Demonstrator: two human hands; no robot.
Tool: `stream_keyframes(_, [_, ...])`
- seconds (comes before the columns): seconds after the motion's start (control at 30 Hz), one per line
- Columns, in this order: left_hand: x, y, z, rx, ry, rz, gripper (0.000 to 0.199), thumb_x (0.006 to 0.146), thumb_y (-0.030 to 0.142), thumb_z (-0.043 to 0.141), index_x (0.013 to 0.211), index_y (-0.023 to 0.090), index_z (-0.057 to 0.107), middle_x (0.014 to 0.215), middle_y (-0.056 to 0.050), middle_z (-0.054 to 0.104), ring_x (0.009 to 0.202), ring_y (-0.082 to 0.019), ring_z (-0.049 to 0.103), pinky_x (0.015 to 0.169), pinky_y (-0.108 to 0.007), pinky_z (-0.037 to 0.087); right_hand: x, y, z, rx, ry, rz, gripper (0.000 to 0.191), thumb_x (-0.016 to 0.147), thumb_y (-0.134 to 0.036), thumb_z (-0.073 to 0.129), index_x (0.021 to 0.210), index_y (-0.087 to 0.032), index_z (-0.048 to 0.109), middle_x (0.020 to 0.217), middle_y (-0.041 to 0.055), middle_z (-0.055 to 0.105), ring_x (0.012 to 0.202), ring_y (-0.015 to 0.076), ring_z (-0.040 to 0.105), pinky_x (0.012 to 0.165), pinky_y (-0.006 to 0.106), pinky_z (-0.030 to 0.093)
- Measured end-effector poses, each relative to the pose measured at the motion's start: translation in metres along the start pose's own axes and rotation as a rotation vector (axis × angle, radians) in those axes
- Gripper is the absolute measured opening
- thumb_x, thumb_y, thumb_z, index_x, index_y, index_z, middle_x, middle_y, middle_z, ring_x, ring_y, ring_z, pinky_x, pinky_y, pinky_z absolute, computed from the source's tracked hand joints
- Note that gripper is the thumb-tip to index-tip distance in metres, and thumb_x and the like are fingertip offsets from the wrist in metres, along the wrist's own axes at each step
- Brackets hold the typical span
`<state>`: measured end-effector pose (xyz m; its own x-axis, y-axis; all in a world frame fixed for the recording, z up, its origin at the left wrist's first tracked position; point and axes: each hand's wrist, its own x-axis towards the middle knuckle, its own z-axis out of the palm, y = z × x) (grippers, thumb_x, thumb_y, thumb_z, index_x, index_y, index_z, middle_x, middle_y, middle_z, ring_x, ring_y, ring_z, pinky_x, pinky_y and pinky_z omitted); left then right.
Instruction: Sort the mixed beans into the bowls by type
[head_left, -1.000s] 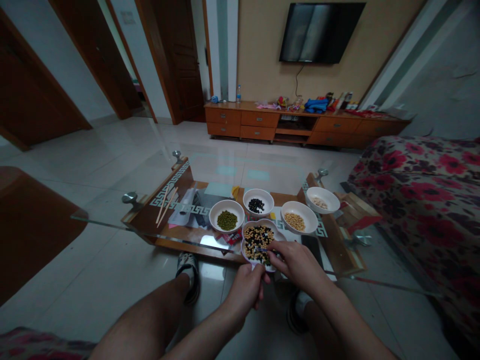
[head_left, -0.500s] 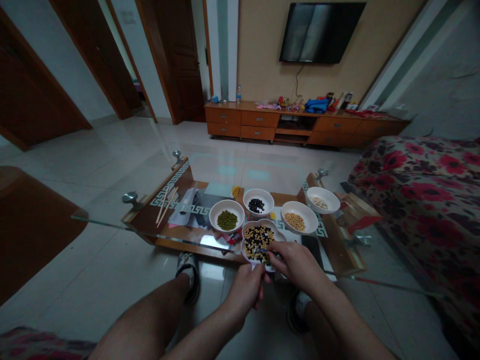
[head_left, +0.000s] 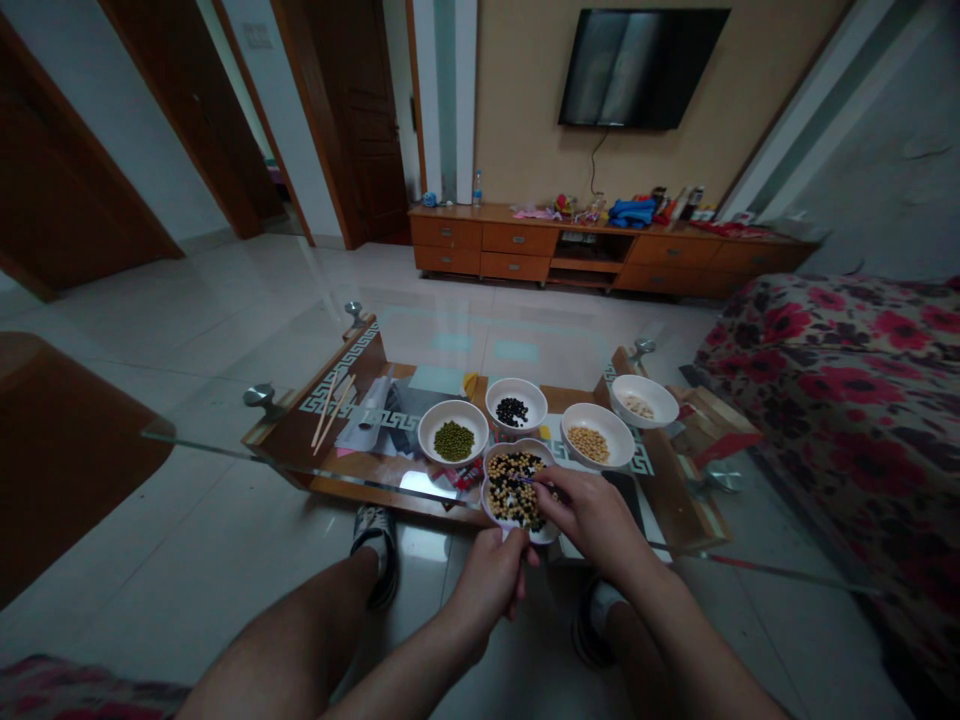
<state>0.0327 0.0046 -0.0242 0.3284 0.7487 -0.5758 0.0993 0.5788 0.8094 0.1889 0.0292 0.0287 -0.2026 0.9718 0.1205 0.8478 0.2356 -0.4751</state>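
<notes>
My left hand (head_left: pixel 493 570) is closed on the near edge of a white, flower-shaped dish (head_left: pixel 551 532), at the table's front edge. Mixed black and yellow beans (head_left: pixel 513 488) fill the dish, with a few pale and green ones among them. Over its right side, my right hand (head_left: pixel 581 510) pinches a slim, purplish tool (head_left: pixel 523 481) whose tip is among the beans; its exact kind is too small to make out. Behind the dish stand white bowls of green beans (head_left: pixel 454 440), black beans (head_left: pixel 512 411), yellow soybeans (head_left: pixel 588 443) and whitish pieces (head_left: pixel 639 405).
The bowls stand on a glass coffee table (head_left: pixel 225 425) with a wooden lower frame. Wooden chopsticks (head_left: pixel 334 415) lie at its left. Metal supports (head_left: pixel 260 396) hold the glass. A flowered sofa (head_left: pixel 847 400) is at the right; a low cabinet (head_left: pixel 517 245) stands beyond.
My right hand has moved slightly up and away from me over the dish, bringing the slim tool with it. My left hand stays at the dish's near edge.
</notes>
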Motion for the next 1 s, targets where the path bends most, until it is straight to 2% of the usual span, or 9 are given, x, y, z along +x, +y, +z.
stream_keyframes(0.23, [0.0, 0.001, 0.0, 0.027, 0.01, -0.01, 0.032, 0.082, 0.038, 0.035, 0.066, 0.017, 0.054, 0.037, 0.004, 0.039, 0.029, -0.009, 0.03, 0.032, -0.02, 0.021, 0.018, -0.009, 0.004, 0.034, 0.164, 0.006, 0.024, 0.089, -0.031, 0.047, 0.1, -0.025, 0.068, 0.092, 0.0021, 0.072, 0.079, 0.0164, 0.065, 0.073, 0.027, 0.044])
stream_keyframes(0.5, [0.001, 0.0, 0.0, 0.033, 0.01, -0.005, 0.031, 0.08, 0.037, 0.034, 0.066, 0.018, 0.054, 0.037, 0.004, 0.039, 0.028, -0.009, 0.029, 0.031, -0.021, 0.021, 0.036, -0.031, 0.018, -0.008, 0.257, 0.031, 0.023, 0.089, -0.03, 0.048, 0.097, -0.023, 0.068, 0.09, 0.0035, 0.072, 0.08, 0.0175, 0.065, 0.074, 0.027, 0.044])
stream_keyframes(0.7, [0.002, 0.0, -0.001, 0.027, 0.01, -0.009, 0.03, 0.078, 0.04, 0.036, 0.065, 0.018, 0.053, 0.036, 0.004, 0.039, 0.028, -0.009, 0.03, 0.031, -0.02, 0.021, 0.043, -0.042, 0.024, 0.006, 0.332, 0.101, 0.024, 0.09, -0.033, 0.047, 0.099, -0.023, 0.067, 0.089, 0.0045, 0.072, 0.078, 0.0182, 0.065, 0.072, 0.028, 0.043])
stream_keyframes(1.0, [-0.001, 0.004, 0.001, 0.053, 0.017, 0.015, 0.041, 0.08, 0.052, 0.033, 0.059, 0.02, 0.048, 0.036, 0.003, 0.039, 0.029, -0.01, 0.032, 0.032, -0.021, 0.023, 0.037, -0.052, 0.028, 0.005, 0.323, 0.132, 0.024, 0.09, -0.033, 0.046, 0.098, -0.023, 0.066, 0.089, 0.0047, 0.071, 0.082, 0.0188, 0.064, 0.071, 0.028, 0.042])
